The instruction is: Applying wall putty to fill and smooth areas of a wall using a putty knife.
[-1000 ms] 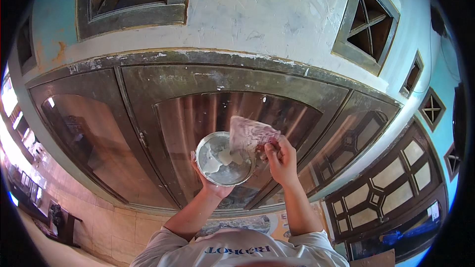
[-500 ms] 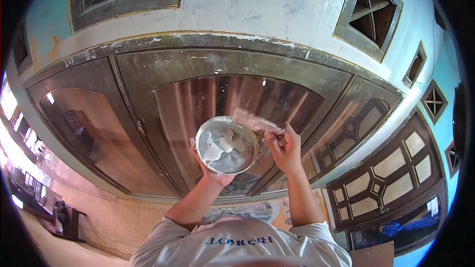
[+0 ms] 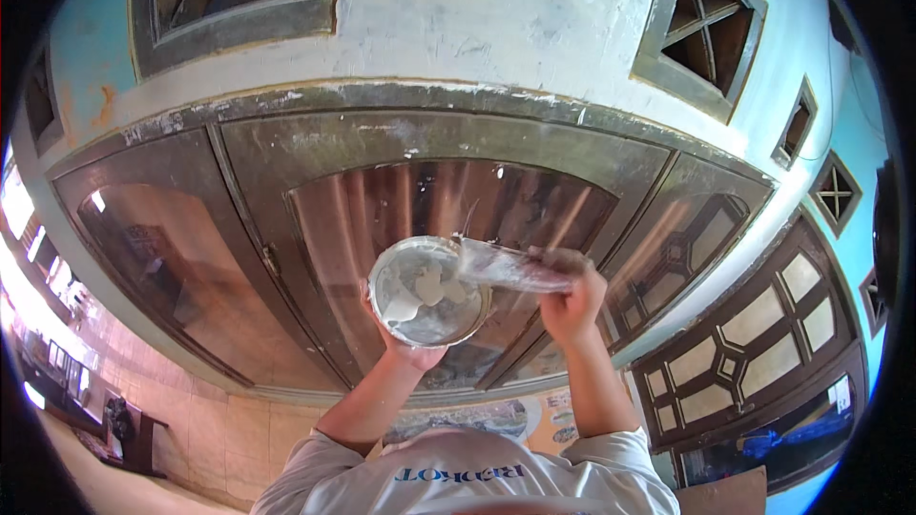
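1. Over by the round tub [image 3: 439, 328], the right hand [image 3: 576, 292] grips a flat, smeared scraper [image 3: 510, 267]; blur muddies the fingers, and I can't tell if the blade touches the rim.
2. Left hand [image 3: 412, 355] cups the tub from lower left, fingers partly hidden.
3. Smooth whitish paste [image 3: 402, 304] blobs sit inside.
4. Behind: paint-flecked wooden door [image 3: 458, 133], then patchy plaster wall [image 3: 477, 14], cut off up top.

White shirt [image 3: 544, 486] — short-sleeved (blue lettering [image 3: 460, 473])
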`<state>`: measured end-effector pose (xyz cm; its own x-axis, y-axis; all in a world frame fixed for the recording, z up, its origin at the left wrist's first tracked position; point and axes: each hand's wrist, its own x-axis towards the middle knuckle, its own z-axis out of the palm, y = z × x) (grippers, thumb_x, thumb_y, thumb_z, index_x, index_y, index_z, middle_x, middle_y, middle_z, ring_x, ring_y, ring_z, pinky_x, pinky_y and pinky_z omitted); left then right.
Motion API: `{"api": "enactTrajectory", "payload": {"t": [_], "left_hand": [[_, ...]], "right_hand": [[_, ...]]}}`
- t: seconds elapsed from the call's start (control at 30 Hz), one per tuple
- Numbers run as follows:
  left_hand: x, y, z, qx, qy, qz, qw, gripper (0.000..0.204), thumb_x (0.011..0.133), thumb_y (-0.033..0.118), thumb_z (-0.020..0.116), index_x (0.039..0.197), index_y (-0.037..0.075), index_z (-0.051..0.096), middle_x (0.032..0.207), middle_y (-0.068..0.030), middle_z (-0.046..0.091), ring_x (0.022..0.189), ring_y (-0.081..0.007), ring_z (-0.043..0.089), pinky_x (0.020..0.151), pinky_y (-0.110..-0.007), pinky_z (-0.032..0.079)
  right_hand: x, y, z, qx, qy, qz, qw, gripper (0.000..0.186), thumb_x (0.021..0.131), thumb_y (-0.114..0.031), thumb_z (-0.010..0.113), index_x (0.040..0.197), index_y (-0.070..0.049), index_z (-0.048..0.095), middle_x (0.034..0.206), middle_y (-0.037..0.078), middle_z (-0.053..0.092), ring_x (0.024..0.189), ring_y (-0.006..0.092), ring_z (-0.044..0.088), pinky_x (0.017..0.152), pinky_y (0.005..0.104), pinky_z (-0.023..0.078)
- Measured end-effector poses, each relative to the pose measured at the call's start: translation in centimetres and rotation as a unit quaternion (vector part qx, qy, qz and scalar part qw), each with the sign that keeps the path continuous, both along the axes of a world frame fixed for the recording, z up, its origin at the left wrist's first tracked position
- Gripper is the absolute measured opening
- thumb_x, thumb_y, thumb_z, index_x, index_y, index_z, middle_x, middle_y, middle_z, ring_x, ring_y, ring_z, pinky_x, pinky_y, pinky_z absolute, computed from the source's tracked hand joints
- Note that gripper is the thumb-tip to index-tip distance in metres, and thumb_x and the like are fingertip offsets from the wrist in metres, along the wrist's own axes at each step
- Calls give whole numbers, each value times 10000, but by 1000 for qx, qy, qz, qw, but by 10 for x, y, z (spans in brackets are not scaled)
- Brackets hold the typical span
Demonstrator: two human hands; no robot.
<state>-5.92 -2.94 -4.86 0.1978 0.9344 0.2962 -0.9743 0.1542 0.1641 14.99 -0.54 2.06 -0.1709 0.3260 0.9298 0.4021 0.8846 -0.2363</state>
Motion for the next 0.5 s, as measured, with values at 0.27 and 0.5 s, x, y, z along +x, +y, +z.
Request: {"api": "enactTrajectory", "payload": {"t": [0.27, 0.5], "left_hand": [[6, -7, -17, -29, 2, -40, 999, 881, 775, 812, 452, 1391, 182, 472, 1428, -83, 474, 1287, -377, 453, 1037, -635, 359], [15, -16, -31, -31, -357, -133, 924, 850, 789, 804, 429, 1358, 179, 514, 1395, -72, 511, 1265, -339, 484, 1062, -572, 373]], "right_hand": [[50, 51, 128, -164, 283, 146, 934, 222, 995, -152, 547, 1182, -57, 476, 899, 48, 622, 684, 100, 557, 593, 249, 449], [88, 106, 242, -115, 248, 174, 946, 131, 978, -153, 555, 1058, -50, 568, 821, 21, 620, 627, 77, 507, 580, 238, 410]]}}
